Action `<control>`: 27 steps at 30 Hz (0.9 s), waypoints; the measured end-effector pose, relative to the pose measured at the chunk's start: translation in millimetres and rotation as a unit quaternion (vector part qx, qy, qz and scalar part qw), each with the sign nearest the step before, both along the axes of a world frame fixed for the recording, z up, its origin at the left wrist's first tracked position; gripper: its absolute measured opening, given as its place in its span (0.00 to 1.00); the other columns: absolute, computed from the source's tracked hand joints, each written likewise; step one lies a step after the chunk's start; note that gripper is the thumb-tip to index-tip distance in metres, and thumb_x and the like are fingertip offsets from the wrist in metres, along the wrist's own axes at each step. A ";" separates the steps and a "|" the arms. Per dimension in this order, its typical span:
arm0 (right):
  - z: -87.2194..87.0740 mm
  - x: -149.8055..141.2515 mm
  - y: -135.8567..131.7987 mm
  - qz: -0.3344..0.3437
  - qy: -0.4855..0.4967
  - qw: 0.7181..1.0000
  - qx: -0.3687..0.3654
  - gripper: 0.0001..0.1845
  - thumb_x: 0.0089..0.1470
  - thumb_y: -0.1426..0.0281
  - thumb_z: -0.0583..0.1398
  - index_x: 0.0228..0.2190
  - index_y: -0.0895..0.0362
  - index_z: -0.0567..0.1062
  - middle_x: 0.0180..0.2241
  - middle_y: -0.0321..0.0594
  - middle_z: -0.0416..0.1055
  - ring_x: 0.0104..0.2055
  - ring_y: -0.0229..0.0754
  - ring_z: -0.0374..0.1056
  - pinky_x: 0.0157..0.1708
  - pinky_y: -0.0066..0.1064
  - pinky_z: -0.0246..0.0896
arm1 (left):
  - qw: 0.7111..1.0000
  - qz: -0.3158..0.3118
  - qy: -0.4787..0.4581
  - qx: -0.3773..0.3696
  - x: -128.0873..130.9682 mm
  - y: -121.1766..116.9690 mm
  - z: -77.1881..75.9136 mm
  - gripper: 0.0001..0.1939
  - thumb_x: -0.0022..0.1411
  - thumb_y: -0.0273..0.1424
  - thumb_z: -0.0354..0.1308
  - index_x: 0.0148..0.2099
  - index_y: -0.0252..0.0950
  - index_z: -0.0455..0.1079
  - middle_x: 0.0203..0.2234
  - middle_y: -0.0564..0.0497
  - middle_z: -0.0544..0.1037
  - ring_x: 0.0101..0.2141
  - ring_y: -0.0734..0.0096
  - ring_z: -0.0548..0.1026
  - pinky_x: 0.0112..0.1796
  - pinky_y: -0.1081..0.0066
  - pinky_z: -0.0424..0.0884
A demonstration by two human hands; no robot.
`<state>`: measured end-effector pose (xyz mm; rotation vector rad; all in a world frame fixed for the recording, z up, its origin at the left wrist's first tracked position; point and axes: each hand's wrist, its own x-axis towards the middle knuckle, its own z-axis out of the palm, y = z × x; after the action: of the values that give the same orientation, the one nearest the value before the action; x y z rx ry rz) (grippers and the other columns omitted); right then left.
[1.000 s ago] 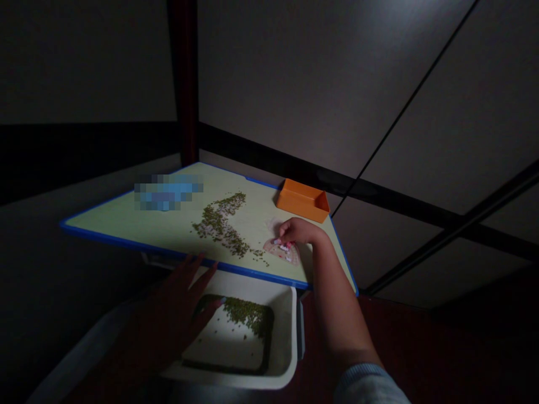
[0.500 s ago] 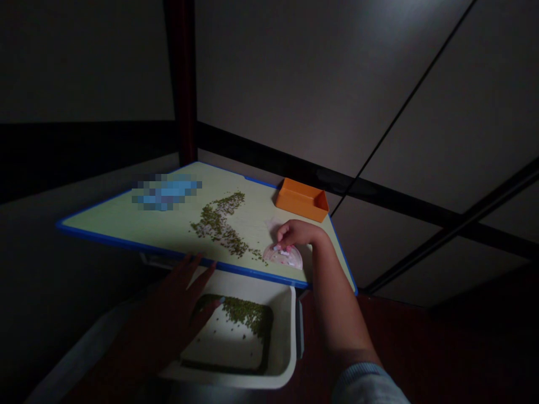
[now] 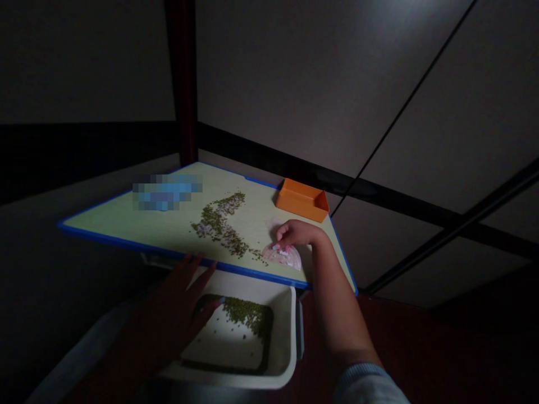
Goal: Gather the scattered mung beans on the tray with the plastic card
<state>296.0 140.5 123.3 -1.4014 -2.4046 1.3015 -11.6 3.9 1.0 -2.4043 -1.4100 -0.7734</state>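
Note:
My right hand [image 3: 295,233] reaches over the cream board [image 3: 164,230] with its fingers bent together at the top of a half-round, see-through pinkish piece [image 3: 290,259] with pink and white spots. The fingertips seem to grip its curved edge; the exact contact is partly hidden. Small green grains [image 3: 221,230], like mung beans, lie scattered to its left. My left hand [image 3: 185,306] is in shadow, fingers spread, fingertips at the board's blue near edge. Its thumb hangs over a white tub [image 3: 286,359], where more green grains [image 3: 248,314] gather toward the far right.
An orange open box [image 3: 301,205] stands at the board's far right corner. A blurred-out blue item [image 3: 166,193] lies at the board's far left. Dark wall panels [image 3: 337,84] rise close behind the board, and a dark red post [image 3: 185,84] stands at the corner.
The half-round piece has shifted very slightly left under my right hand. My left hand and the grains look the same.

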 end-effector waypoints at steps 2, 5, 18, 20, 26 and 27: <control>-0.6 0.8 0.7 0.000 0.004 1.000 -0.014 0.14 0.40 0.63 0.69 0.21 0.59 0.75 0.18 0.29 0.70 0.22 0.31 0.61 0.28 0.26 0.54 | 1.000 0.003 0.004 -0.001 -0.5 0.1 -0.7 0.34 0.62 0.52 0.47 0.64 0.39 0.59 0.64 0.38 0.62 0.63 0.44 0.61 0.55 0.49 0.67; -1.6 0.5 1.1 0.004 0.011 0.999 -0.044 0.15 0.38 0.61 0.71 0.21 0.59 0.75 0.18 0.30 0.71 0.22 0.31 0.62 0.28 0.26 0.56 | 1.000 0.009 0.012 -0.011 -0.5 -0.2 -1.0 0.34 0.61 0.52 0.48 0.65 0.40 0.57 0.64 0.38 0.61 0.63 0.44 0.61 0.55 0.48 0.67; -4.3 -7.6 -1.2 0.017 0.018 0.999 -0.039 0.11 0.41 0.66 0.69 0.20 0.60 0.74 0.17 0.30 0.71 0.21 0.31 0.62 0.27 0.25 0.56 | 1.000 0.006 0.003 -0.009 1.1 -1.6 1.1 0.34 0.62 0.52 0.48 0.64 0.39 0.59 0.64 0.37 0.62 0.63 0.43 0.61 0.56 0.47 0.67; -3.6 -7.6 -1.6 0.012 0.014 0.999 -0.039 0.11 0.41 0.66 0.69 0.20 0.60 0.74 0.17 0.30 0.70 0.21 0.31 0.62 0.27 0.25 0.56 | 1.000 0.005 -0.001 -0.014 1.1 -1.1 0.8 0.34 0.62 0.53 0.47 0.63 0.38 0.60 0.64 0.37 0.62 0.63 0.43 0.61 0.56 0.47 0.67; 1.2 -4.0 -3.2 -0.006 -0.012 0.999 -0.040 0.12 0.41 0.66 0.69 0.19 0.59 0.74 0.17 0.31 0.70 0.20 0.31 0.61 0.26 0.25 0.55 | 1.000 0.001 0.011 0.009 0.6 -1.0 0.0 0.35 0.62 0.52 0.48 0.64 0.37 0.59 0.64 0.35 0.61 0.63 0.43 0.60 0.55 0.47 0.68; 2.0 -3.3 -3.4 -0.009 -0.016 0.999 -0.039 0.12 0.41 0.65 0.69 0.19 0.59 0.74 0.16 0.31 0.70 0.20 0.31 0.61 0.25 0.26 0.55 | 1.000 0.002 0.012 0.012 0.6 -1.1 0.3 0.35 0.62 0.52 0.48 0.64 0.37 0.59 0.64 0.35 0.61 0.63 0.43 0.60 0.55 0.47 0.68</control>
<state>292.7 137.1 125.3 -1.4712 -2.3795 1.3921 -11.0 2.7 1.3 -2.3854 -1.3876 -0.7523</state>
